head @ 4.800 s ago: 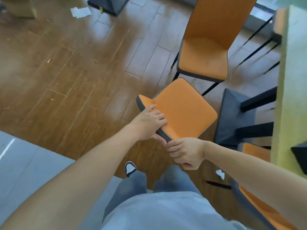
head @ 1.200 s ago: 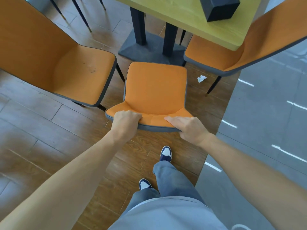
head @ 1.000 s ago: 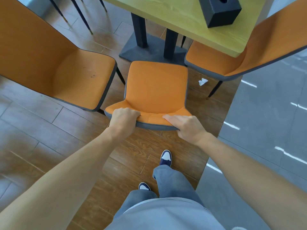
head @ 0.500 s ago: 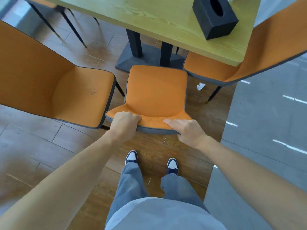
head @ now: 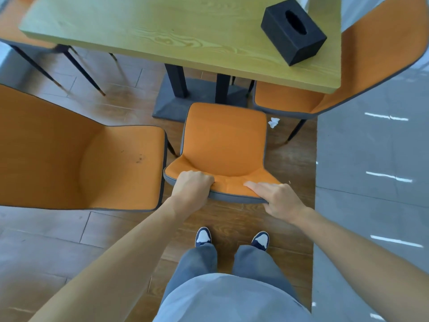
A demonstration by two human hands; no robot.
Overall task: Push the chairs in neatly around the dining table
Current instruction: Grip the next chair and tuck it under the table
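Observation:
An orange chair (head: pixel 224 138) with grey edging stands in front of me, its seat facing the yellow-green wooden dining table (head: pixel 181 36). My left hand (head: pixel 192 188) grips the top of its backrest at the left, fingers curled over the edge. At the right of the backrest top my right hand (head: pixel 277 197) holds the edge, fingers lying along the front and thumb under it. The front of the seat reaches the table's dark pedestal base (head: pixel 183 101), short of the tabletop edge.
A second orange chair (head: pixel 76 159) stands close on the left, turned sideways. A third (head: pixel 352 73) is tucked at the table's right end. A black tissue box (head: pixel 293 31) sits on the table. A crumpled paper scrap (head: pixel 273 122) lies on the wooden floor. Grey tiles lie to the right.
I have turned to face the table end with the chair in both hands and brought it forward toward the pedestal. My feet now stand side by side behind it.

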